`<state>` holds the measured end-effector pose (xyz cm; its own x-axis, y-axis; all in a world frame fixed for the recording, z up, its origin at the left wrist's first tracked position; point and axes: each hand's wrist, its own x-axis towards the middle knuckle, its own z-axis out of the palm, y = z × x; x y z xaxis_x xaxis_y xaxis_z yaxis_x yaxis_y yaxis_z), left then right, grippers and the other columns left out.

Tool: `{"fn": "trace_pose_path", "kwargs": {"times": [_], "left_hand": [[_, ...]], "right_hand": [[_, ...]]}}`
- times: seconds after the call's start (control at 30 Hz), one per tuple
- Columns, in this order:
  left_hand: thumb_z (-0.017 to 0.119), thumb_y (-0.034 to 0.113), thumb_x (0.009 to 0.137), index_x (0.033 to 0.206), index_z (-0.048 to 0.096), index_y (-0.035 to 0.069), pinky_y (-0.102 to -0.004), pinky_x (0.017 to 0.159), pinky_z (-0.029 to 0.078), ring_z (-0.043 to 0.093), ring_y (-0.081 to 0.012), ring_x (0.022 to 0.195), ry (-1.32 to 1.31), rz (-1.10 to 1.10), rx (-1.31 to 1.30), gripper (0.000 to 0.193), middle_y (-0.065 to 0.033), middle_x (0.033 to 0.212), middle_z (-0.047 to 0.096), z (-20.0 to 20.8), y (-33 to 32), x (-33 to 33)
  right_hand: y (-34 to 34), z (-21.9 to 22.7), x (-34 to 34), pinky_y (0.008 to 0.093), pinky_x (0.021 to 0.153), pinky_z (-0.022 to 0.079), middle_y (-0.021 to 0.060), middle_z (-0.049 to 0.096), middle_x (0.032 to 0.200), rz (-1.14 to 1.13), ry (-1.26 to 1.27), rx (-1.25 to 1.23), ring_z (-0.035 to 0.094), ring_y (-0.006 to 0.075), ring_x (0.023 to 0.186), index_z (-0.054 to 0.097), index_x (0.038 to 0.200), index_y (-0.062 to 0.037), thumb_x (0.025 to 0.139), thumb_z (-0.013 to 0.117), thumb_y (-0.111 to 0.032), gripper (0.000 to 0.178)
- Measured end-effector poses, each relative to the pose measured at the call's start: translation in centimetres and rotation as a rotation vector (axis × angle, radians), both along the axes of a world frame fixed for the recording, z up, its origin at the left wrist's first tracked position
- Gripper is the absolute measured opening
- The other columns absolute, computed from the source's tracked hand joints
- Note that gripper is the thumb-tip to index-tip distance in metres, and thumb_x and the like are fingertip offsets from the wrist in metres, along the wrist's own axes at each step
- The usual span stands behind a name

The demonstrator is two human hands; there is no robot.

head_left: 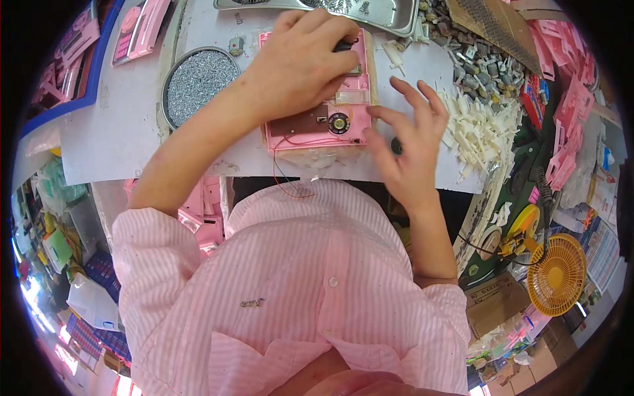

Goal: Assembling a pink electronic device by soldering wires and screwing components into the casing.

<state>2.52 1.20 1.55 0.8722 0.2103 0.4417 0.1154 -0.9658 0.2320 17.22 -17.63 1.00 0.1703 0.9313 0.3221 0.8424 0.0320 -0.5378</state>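
Observation:
In front of me lies a pink plastic casing (360, 135) with its inside facing up. In it are a brown circuit board (294, 124) and a round black part (339, 123) with a light centre. Thin red and dark wires (276, 170) trail over its near edge. My left hand (300, 63) reaches across the casing, its fingers bent together at the far part beside something dark; what they grip is hidden. My right hand (413, 135) hovers at the casing's right edge, fingers spread and holding nothing.
A round metal bowl (164, 92) of small screws stands left of the casing. A metal tray (403, 26) lies beyond it. To the right are piled small grey metal parts (479, 76) and white plastic pieces (479, 135). A yellow fan (557, 275) stands farther right.

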Motion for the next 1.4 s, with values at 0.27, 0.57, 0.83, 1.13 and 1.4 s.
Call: {"fn": "trace_pose_path", "kwargs": {"times": [0.27,0.57,0.83,1.13,1.4], "left_hand": [[0.077,0.021,0.075,0.087,0.070,0.014,-0.0435,0.094,0.040,0.058,-0.0238,0.102,-0.064,-0.040,0.052,0.015,-0.0023,0.110,0.062,-1.4,2.0,-2.5],[0.076,0.022,0.077,0.086,0.073,0.014,-0.0423,0.093,0.040,0.058,-0.0216,0.099,-0.098,0.040,0.009,0.012,-0.0005,0.109,0.063,-1.9,1.2,-3.6],[0.075,0.027,0.078,0.098,0.074,0.016,-0.0433,0.097,0.039,0.057,-0.0218,0.105,-0.072,0.039,0.046,0.022,-0.0005,0.115,0.062,-2.2,0.8,-3.5],[0.069,0.054,0.072,0.135,0.059,0.010,-0.0589,0.116,0.018,0.044,-0.0267,0.132,0.240,-0.091,0.103,0.078,-0.0029,0.148,0.049,-0.3,-1.0,-3.6],[0.058,0.074,0.064,0.153,0.041,0.011,-0.0664,0.119,0.006,0.024,-0.0260,0.152,0.529,-0.338,0.169,0.110,-0.0006,0.161,0.035,1.0,1.4,-3.1]], "right_hand": [[7.2,-0.1,1.8,0.0404,0.073,0.046,0.0058,0.067,0.078,-0.106,-0.074,-0.049,0.061,0.0281,0.081,0.069,0.077,-0.0075,0.079,0.075,-0.028,0.022],[8.1,1.0,2.1,0.0427,0.067,0.050,0.0115,0.067,0.072,-0.129,0.052,-0.296,0.065,0.0293,0.074,0.070,0.077,-0.0046,0.082,0.071,-0.027,0.023],[8.6,1.2,0.2,0.0425,0.064,0.051,0.0081,0.065,0.074,0.039,-0.666,-0.130,0.064,0.0268,0.077,0.067,0.076,-0.0063,0.069,0.071,-0.020,0.016],[6.4,2.9,3.0,0.0403,0.076,0.053,0.0116,0.067,0.086,0.171,-0.425,-0.290,0.063,0.0282,0.090,0.066,0.089,-0.0037,0.082,0.067,-0.021,0.019],[7.3,4.7,37.9,0.0409,0.084,0.055,0.0140,0.073,0.103,-0.643,-0.470,-0.065,0.071,0.0302,0.093,0.071,0.114,-0.0100,0.086,0.070,-0.025,0.032]]}}
